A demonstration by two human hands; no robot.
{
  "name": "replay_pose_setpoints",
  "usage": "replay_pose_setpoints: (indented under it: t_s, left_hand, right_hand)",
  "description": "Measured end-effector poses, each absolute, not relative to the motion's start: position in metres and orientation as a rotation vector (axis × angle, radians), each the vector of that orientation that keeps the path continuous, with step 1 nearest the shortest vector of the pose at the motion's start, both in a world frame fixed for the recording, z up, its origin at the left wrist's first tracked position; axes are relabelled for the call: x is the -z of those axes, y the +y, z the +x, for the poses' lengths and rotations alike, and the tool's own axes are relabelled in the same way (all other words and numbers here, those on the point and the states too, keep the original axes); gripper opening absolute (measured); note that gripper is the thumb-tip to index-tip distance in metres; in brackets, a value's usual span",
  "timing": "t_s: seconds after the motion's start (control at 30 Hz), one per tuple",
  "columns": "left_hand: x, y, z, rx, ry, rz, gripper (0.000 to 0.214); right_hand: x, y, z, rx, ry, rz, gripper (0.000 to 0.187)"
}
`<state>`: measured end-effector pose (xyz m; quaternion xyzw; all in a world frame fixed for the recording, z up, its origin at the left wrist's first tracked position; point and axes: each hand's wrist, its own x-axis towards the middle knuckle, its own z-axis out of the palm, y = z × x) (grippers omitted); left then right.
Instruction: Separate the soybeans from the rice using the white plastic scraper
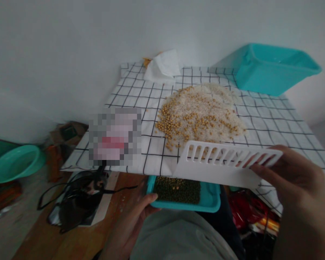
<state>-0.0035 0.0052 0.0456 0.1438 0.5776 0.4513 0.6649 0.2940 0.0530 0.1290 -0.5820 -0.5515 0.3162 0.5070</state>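
My left hand (141,211) grips the left end of a turquoise tray (209,196), its thumb over the rim. Dark green beans (178,193) lie in the tray, with some yellowish beans among them at the far side. My right hand (298,177) is closed on the right end of a white slotted plastic panel (213,174), held on edge at the table's front, just above and beyond the tray. Past the panel, a pile of white rice mixed with tan beans (200,113) spreads over the checked tablecloth (148,133).
A larger turquoise bin (262,77) stands at the back right. Crumpled white paper (165,66) lies at the back. A blurred-out item (115,137) is on the left. Below are a green basin (18,162), a black bag (78,202) and red packaging (246,211).
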Motion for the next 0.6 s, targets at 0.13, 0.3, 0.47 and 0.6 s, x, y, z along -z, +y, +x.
replay_pose_setpoints:
  t_s: [0.13,0.3,0.47,0.6]
  left_hand:
    - [-0.048,0.005,-0.004,-1.013,1.334,0.326,0.062]
    - [-0.047,0.005,-0.005,-1.001,1.326,0.336,0.065]
    - [-0.041,0.003,-0.007,-1.015,1.328,0.345,0.064]
    - [-0.040,0.002,-0.009,-1.009,1.351,0.342,0.050]
  right_hand:
    - [-0.128,0.055,0.294,-0.694,-1.248,-1.419,0.013]
    - [-0.125,0.063,0.284,-0.742,-1.117,-1.440,0.017]
    - [-0.130,0.069,0.272,-0.622,-1.001,-1.407,0.015]
    - [-0.130,0.068,0.273,-0.653,-1.021,-1.423,0.016]
